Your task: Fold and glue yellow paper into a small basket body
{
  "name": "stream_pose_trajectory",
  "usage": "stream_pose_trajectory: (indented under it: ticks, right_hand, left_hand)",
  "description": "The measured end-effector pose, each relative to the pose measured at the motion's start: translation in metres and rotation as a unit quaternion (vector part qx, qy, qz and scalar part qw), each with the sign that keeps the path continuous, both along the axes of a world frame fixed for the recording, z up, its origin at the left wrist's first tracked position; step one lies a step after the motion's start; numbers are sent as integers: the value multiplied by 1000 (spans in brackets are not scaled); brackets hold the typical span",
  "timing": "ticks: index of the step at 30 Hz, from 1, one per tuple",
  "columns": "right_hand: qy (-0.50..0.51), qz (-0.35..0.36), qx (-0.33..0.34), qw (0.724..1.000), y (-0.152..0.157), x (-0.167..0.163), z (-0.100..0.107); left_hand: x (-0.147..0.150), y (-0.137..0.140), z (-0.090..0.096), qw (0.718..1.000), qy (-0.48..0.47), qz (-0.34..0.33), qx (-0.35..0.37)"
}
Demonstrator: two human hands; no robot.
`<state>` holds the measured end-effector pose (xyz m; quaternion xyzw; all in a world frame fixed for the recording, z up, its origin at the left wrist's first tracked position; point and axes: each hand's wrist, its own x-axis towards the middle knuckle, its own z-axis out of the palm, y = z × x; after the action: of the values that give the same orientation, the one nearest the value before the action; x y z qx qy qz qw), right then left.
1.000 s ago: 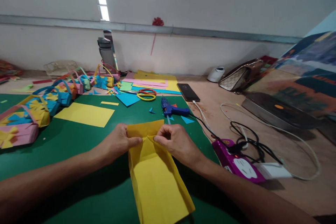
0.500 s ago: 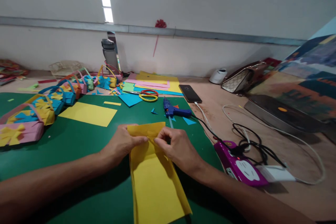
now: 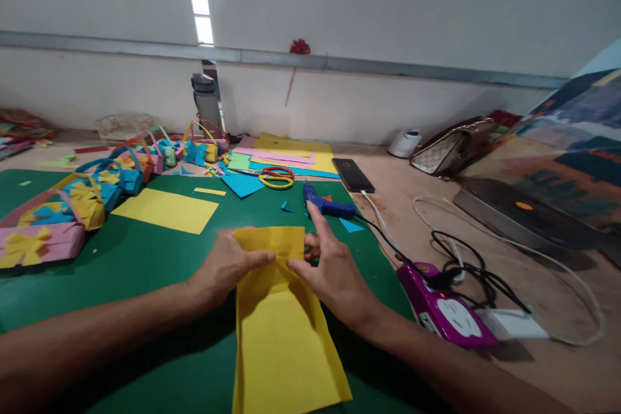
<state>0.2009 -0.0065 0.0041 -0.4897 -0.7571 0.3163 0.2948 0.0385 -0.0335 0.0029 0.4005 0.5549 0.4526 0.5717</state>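
Note:
A folded sheet of yellow paper [image 3: 286,343] stretches from the bottom of the head view up to between my hands, with raised side edges and a crease near its far end. My left hand [image 3: 233,268] grips its far left edge, thumb on top and fingers hidden behind. At the far right edge, my right hand [image 3: 334,268] has its thumb on the paper near the crease. Its index finger is raised and points away, while its other fingers curl by the edge, partly hidden. Just beyond that fingertip lies a blue glue gun [image 3: 326,202].
Red-and-yellow-handled scissors [image 3: 276,177] and paper sheets lie at the back. A flat yellow sheet [image 3: 167,210] is left of my hands, beside several small paper baskets [image 3: 41,246]. On the right are a phone [image 3: 353,175], a purple power strip [image 3: 446,307] and tangled cables.
My right index finger has lifted from its pinch and straightened away from me. The right thumb stays near the crease. My left hand keeps its grip, and the paper's near end has shifted slightly left.

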Motion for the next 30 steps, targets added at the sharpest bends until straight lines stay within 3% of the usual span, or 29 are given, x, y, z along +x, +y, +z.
stream_pose_trajectory:
  ticks: [5, 9, 17, 23, 26, 30]
  right_hand:
    - [85, 90, -229, 965, 9, 0, 2]
    - [105, 85, -291, 947, 9, 0, 10]
    - [84, 80, -272, 955, 12, 2, 11]
    - [60, 116, -212, 968, 14, 6, 2]
    - [69, 105, -166, 978, 13, 6, 4]
    - [89, 117, -153, 977, 12, 8, 11]
  left_hand:
    - [-6, 4, -5, 999, -12, -38, -9]
    - [-12, 6, -7, 997, -8, -73, -29]
    - [-22, 9, -1, 986, -27, -151, -69]
    - [-24, 9, -4, 985, -7, -165, -55]
    - [-27, 9, -6, 986, -1, -161, -42]
    - [-30, 10, 1, 983, 12, -173, -65]
